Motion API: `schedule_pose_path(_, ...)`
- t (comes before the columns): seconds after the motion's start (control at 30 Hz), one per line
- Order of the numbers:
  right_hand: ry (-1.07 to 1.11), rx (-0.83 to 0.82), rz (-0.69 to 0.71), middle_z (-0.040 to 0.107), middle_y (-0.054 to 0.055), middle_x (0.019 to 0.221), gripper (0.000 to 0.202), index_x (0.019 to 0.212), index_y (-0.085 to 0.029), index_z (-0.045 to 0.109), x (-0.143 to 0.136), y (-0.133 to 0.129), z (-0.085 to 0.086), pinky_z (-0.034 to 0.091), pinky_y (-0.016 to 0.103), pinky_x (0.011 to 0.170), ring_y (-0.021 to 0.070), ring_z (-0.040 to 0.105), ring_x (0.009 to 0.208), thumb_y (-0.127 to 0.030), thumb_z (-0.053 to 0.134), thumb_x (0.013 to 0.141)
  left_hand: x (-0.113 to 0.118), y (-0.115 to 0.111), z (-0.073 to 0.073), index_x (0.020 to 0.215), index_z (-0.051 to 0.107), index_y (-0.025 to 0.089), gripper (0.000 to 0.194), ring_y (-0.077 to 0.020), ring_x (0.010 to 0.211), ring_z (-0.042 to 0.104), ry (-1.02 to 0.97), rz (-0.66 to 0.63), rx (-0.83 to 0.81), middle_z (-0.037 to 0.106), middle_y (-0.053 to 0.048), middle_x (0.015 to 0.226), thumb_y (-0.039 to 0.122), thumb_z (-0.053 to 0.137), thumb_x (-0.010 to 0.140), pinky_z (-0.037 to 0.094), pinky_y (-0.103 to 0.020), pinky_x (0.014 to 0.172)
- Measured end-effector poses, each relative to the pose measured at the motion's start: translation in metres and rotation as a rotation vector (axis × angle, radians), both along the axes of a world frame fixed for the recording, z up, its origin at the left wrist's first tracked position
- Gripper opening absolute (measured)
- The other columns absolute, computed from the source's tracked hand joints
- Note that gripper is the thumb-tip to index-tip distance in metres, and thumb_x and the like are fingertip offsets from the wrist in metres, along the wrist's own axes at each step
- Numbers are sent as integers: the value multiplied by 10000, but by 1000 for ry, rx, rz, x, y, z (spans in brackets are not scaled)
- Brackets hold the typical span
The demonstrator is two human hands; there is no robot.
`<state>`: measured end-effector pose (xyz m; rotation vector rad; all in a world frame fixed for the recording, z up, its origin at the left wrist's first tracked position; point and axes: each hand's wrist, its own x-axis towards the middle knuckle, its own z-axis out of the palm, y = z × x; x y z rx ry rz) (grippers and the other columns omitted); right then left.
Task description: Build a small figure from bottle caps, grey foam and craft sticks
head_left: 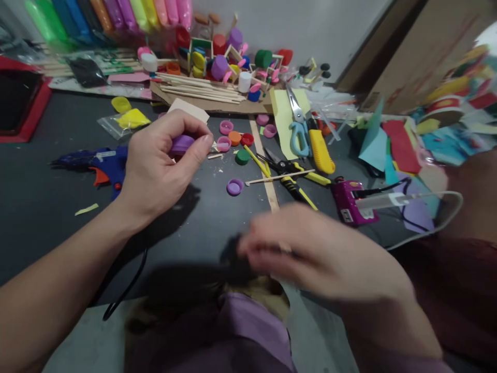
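Note:
My left hand (159, 155) is closed around a purple cap (181, 145), partly hidden by the fingers and thumb. A pale square of card (189, 110) shows just behind that hand. Below its wrist lies a blue hot glue gun (118, 166) with an orange trigger. My right hand (287, 241) hovers near the front edge of the table, smeared by motion; whether its fingers hold anything is unclear. Between the hands lie a lilac cap (235, 187), a green cap (243, 156), a red cap (247, 139) and an orange cap (234, 138).
Blue-handled scissors (298, 129), a yellow utility knife (321, 150) and black-and-yellow pliers (289, 171) lie right of centre. A magenta device (349, 202) with cables sits further right. Wooden sticks (202, 88) and small cap models line the back. Another person's arm (469, 197) is at the right.

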<state>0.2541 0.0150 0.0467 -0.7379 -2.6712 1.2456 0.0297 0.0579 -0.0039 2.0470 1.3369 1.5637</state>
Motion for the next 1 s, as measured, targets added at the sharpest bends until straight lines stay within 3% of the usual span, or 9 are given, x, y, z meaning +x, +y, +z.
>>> schedule_pose_path(0.07,-195,-187,169,705,7,861,101,951,-182,678,20,-43,-14,437,219,668,127,638,743,-172,577,953,1,-2,2,848,731,148,45,-74,669,574,10,-3,6,682,20,745,136,687,852,420,-170,626)
schedule_pose_path(0.1,-303,-191,129,708,6,842,87,914,-193,679,29,-63,-29,445,236,671,142,647,736,-183,596,938,1,-2,3,848,732,141,45,-73,674,576,10,1,6,683,15,752,137,687,854,421,-167,628)
schedule_pose_path(0.2,-533,-88,-351,686,49,772,154,882,-176,684,50,-104,-95,473,289,649,185,643,676,-168,541,941,3,-5,5,857,731,120,56,-73,691,579,-9,6,-6,695,-1,795,126,676,856,427,-168,642)
schedule_pose_path(0.33,-528,-46,-495,713,76,919,275,1052,-230,691,62,-110,-171,523,365,821,211,670,877,-155,430,1006,6,-5,3,869,731,118,82,-55,629,530,-22,-9,-13,684,14,783,110,653,847,408,-169,608)
schedule_pose_path(0.43,-462,-41,-470,675,81,1152,197,1128,-213,663,61,-104,-197,525,400,925,199,648,1011,-319,558,999,8,-3,0,849,729,130,66,-53,554,473,-51,4,-40,592,49,648,132,666,833,355,-174,525)
schedule_pose_path(0.57,-413,2,-491,631,140,1278,366,1294,-185,592,53,-109,-208,486,441,1005,269,611,1163,-342,599,964,7,-3,-1,840,716,138,54,-66,552,465,-121,-26,-139,561,49,632,149,663,842,348,-199,512)
schedule_pose_path(0.73,-369,42,-453,611,202,1316,367,1279,-112,602,41,-124,-182,454,457,1042,322,580,1227,-206,601,924,0,-4,8,826,695,144,42,-79,600,475,-253,-41,-220,572,30,677,165,666,848,364,-222,546)
schedule_pose_path(0.9,-186,3,-214,710,34,1094,340,1212,-249,616,27,-125,-81,537,255,864,189,684,956,-297,699,886,-18,5,24,894,654,168,53,-80,516,436,-493,-55,-268,520,36,655,198,640,852,342,-223,450)
schedule_pose_path(1.0,-56,102,-140,684,47,1129,331,1279,-253,564,5,-85,-30,511,274,895,189,655,1005,-286,615,954,-31,8,31,930,633,166,111,-99,574,502,-661,-122,-411,539,5,725,168,608,822,354,-196,423)
